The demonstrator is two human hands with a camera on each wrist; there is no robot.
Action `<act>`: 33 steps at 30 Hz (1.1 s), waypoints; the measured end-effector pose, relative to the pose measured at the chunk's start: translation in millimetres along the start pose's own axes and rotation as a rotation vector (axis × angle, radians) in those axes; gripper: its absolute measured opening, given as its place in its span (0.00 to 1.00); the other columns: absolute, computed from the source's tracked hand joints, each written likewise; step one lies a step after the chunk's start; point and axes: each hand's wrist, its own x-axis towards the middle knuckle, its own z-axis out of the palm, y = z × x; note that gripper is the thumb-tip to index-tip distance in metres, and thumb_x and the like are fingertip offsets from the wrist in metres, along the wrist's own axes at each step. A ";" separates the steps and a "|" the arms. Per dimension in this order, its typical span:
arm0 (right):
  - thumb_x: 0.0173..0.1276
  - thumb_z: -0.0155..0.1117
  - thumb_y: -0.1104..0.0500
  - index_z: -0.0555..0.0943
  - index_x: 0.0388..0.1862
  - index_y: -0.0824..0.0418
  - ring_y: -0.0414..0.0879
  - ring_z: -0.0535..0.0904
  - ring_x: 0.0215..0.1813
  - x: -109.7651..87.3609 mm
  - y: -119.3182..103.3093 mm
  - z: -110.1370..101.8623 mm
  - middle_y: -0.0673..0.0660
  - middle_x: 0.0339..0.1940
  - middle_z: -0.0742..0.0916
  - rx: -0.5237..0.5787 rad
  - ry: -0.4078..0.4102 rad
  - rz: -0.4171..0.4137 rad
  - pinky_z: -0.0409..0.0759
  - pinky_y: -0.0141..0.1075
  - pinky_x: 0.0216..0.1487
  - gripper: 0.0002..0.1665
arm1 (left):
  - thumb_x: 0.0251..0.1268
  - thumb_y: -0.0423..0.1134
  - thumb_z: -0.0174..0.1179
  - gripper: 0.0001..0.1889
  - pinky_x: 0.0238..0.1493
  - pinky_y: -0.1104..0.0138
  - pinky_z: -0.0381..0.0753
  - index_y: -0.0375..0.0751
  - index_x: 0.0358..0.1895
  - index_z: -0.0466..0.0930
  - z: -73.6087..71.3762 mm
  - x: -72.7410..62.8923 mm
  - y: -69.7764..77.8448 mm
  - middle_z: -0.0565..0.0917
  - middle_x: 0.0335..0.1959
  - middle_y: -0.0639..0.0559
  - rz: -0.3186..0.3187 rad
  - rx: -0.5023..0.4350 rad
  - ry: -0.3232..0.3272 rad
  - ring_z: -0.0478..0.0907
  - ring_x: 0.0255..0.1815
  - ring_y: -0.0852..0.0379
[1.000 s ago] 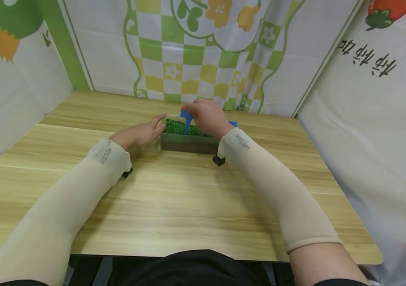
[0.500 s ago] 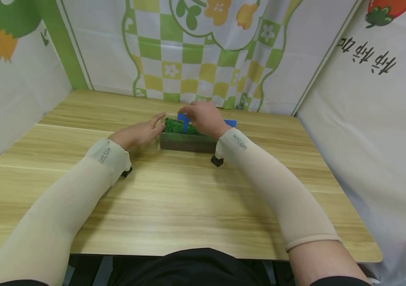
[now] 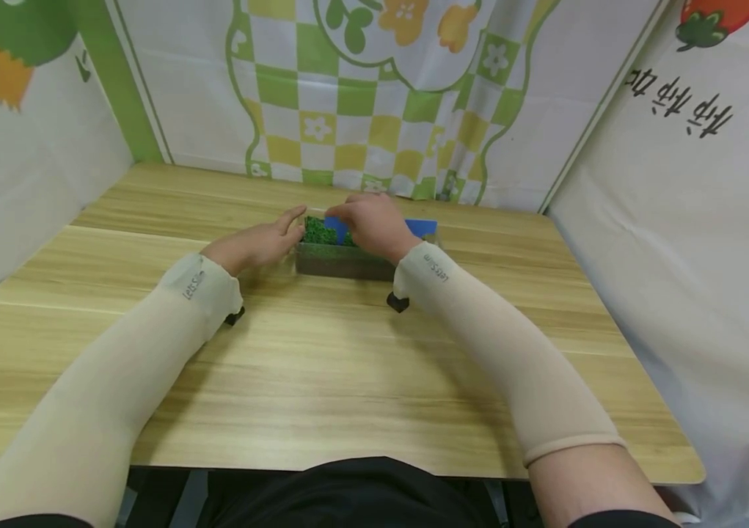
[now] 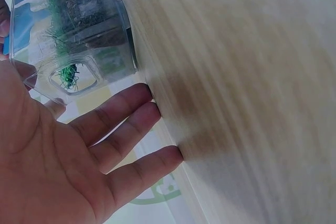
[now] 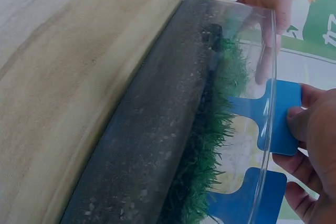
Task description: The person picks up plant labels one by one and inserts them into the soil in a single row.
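A clear plastic planter box (image 3: 348, 262) holds dark soil (image 5: 152, 108) with green grass (image 3: 318, 230) on top. My right hand (image 3: 377, 224) is over the box and pinches a blue T-shaped plant label (image 5: 286, 124) between thumb and fingers. The label's narrow stem goes down into the grass. Closer to the camera in the right wrist view, a second blue plant label (image 5: 265, 198) stands in the grass. My left hand (image 3: 258, 246) is at the box's left end, its fingers straight. In the left wrist view, several fingertips (image 4: 142, 92) reach the tabletop beside the box.
The box stands towards the back of a light wooden table (image 3: 321, 367). Behind the table hangs a green and yellow checked cloth (image 3: 348, 95). White printed sheets (image 3: 691, 220) enclose the sides.
My right hand has moved down and slightly left, pushing the pinched plant label lower into the grass. The left hand has stayed at the box's end.
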 end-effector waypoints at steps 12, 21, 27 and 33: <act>0.75 0.50 0.56 0.76 0.63 0.41 0.39 0.76 0.29 -4.1 4.2 0.8 0.47 0.35 0.84 -0.021 0.001 -0.004 0.69 0.35 0.25 0.21 | 0.67 0.71 0.22 0.30 0.67 0.36 0.51 0.84 0.67 0.19 2.4 -1.0 0.5 0.59 0.74 0.42 0.002 0.006 -0.004 0.56 0.72 0.34; 0.77 0.44 0.51 0.74 0.64 0.45 0.42 0.82 0.44 -21.7 25.7 -20.0 0.48 0.54 0.84 0.101 0.056 0.115 0.79 0.38 0.47 0.20 | 0.67 0.71 0.22 0.30 0.67 0.37 0.53 0.84 0.67 0.19 3.8 -0.4 3.8 0.60 0.73 0.44 0.008 0.012 0.000 0.57 0.71 0.33; 0.77 0.46 0.53 0.79 0.58 0.49 0.44 0.80 0.37 -48.6 50.7 -28.9 0.51 0.44 0.86 0.096 0.144 0.146 0.78 0.41 0.41 0.19 | 0.68 0.70 0.23 0.30 0.67 0.37 0.52 0.84 0.67 0.19 5.9 1.7 -1.5 0.58 0.74 0.43 0.019 -0.017 -0.005 0.57 0.71 0.33; 0.77 0.44 0.48 0.80 0.57 0.49 0.44 0.79 0.40 -76.5 74.9 -30.7 0.51 0.46 0.85 0.117 0.131 0.241 0.77 0.41 0.42 0.20 | 0.68 0.70 0.23 0.31 0.67 0.36 0.52 0.83 0.67 0.19 8.3 3.9 -10.1 0.59 0.74 0.42 0.027 -0.012 0.002 0.57 0.71 0.33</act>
